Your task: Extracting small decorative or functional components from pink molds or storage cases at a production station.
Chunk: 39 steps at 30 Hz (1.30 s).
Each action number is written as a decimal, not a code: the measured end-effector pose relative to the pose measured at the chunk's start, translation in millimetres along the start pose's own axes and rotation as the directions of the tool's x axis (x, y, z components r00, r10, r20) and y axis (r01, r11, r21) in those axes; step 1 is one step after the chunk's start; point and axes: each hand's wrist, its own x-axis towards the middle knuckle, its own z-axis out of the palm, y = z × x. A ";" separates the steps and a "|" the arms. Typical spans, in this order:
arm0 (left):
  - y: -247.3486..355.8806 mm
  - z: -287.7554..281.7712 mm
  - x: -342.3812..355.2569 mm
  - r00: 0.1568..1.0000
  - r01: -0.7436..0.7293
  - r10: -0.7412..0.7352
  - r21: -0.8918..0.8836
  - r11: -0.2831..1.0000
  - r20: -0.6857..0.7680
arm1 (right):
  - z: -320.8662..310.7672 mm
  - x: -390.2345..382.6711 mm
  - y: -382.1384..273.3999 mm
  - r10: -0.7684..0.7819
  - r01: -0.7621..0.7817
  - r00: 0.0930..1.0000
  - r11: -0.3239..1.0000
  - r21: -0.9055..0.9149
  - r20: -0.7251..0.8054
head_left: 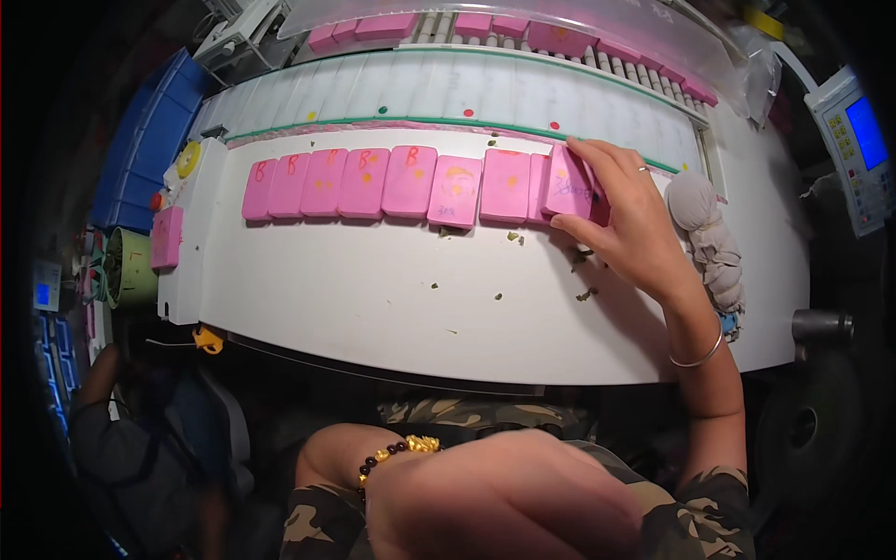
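On the white worktable, a row of several pink blocks (411, 182) runs left to right, some with red marks and yellow spots. My right hand (630, 215) grips the rightmost pink block (569, 182) between thumb and fingers, where it overlaps its neighbour. My left hand (495, 481) is close to the camera at the bottom, below the table edge, with its fingers hidden. Small dark green scraps (588, 294) lie near the row.
Behind is a long panel of pale strips (345, 93) and rollers with more pink blocks (560, 37). Left are a blue bin (149, 140) and green bucket (131, 266). Right are a grey cloth bundle (714, 257) and control box (849, 140). Another person (149, 457) is at lower left.
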 end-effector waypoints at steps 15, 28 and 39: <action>4.5 25.0 -3.2 0.924 0.311 -0.364 -0.328 0.892 -0.114 | -23.6 -31.0 -24.9 -0.210 0.188 0.924 0.977 -0.098 -0.321; 31.1 -53.1 5.1 0.871 0.485 -0.159 0.761 0.430 -0.465 | -19.1 -66.6 -50.6 -0.158 0.249 0.901 0.951 0.182 -0.403; 29.1 -87.6 -11.7 0.589 0.808 -0.607 0.390 0.441 -0.533 | -13.2 -66.4 -67.2 0.001 0.064 0.994 0.796 0.602 -0.107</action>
